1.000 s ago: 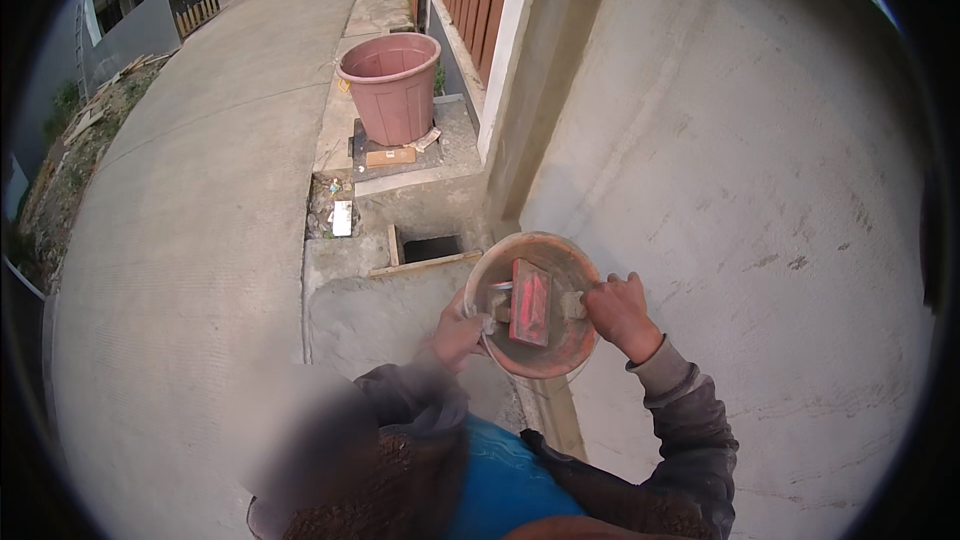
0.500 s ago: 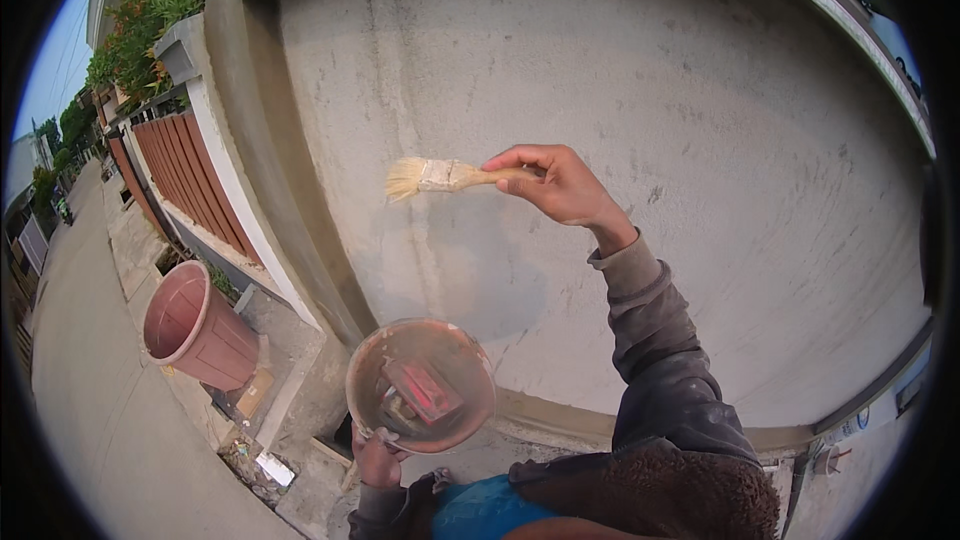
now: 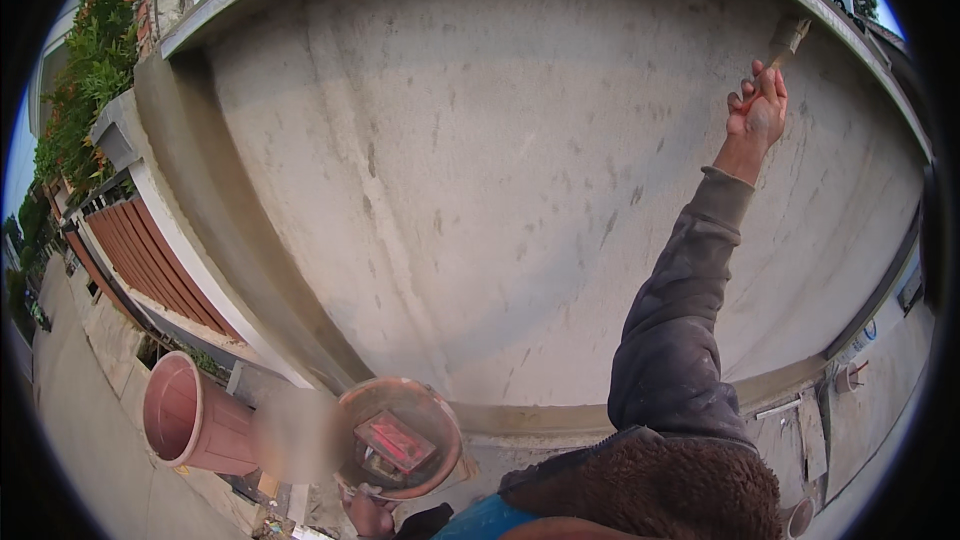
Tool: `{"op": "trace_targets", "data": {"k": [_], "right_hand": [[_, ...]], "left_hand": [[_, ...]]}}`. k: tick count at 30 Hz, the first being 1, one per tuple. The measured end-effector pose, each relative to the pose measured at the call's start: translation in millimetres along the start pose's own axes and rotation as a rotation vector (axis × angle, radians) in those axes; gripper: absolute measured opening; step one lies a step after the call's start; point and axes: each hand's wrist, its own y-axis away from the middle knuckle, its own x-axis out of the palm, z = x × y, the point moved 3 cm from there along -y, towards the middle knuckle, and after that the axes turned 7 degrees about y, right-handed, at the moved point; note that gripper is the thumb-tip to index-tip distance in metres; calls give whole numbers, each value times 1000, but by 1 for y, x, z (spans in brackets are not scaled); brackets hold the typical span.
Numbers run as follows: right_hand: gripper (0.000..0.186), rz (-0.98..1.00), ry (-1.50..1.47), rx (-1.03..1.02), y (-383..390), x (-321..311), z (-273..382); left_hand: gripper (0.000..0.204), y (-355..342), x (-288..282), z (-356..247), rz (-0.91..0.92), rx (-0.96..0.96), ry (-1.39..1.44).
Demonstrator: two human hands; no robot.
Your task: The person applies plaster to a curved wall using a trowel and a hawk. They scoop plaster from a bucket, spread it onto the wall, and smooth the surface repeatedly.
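My right hand [image 3: 757, 110] is raised high against the grey plastered wall [image 3: 520, 200] and is closed on the handle of a paintbrush [image 3: 785, 40], whose bristles touch the wall near its top edge. My left hand [image 3: 368, 512] grips the lower rim of a round brown bowl [image 3: 398, 437] held low at my chest. Inside the bowl lies a red trowel-like tool with wet mix around it.
A large reddish-brown plastic tub [image 3: 190, 425] stands on the ground at the lower left. A brown slatted gate [image 3: 150, 260] and a concrete pillar [image 3: 230, 230] run along the left. A ledge [image 3: 780, 380] runs along the wall's base.
My right hand has swung the brush from the wall's middle up to its upper right. The bowl stays low in my left hand. The view has tilted further up the wall.
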Motion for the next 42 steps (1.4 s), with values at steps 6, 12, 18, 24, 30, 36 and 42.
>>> {"op": "trace_targets", "data": {"k": [6, 12, 18, 24, 30, 36, 42], "right_hand": [[26, 167, -181, 212, 191, 208, -91], [25, 451, -107, 176, 404, 369, -165], [23, 754, 84, 83, 417, 364, -165], [31, 483, 414, -50, 159, 155, -103], [23, 1815, 369, -114, 409, 138, -57], [16, 2467, 653, -767, 597, 59, -77], [12, 2587, 699, -461, 631, 46, -120]], "left_hand": [[58, -24, -90, 4, -309, -147, -76], [51, 32, 33, -39, -341, 135, -9], [62, 48, 1, -29, -236, 210, 85], [59, 24, 27, -36, -178, 206, 79], [59, 44, 43, -44, -304, 331, 44], [65, 26, 54, -48, -181, 326, -4], [66, -16, 32, -66, -57, 181, 13]]}}
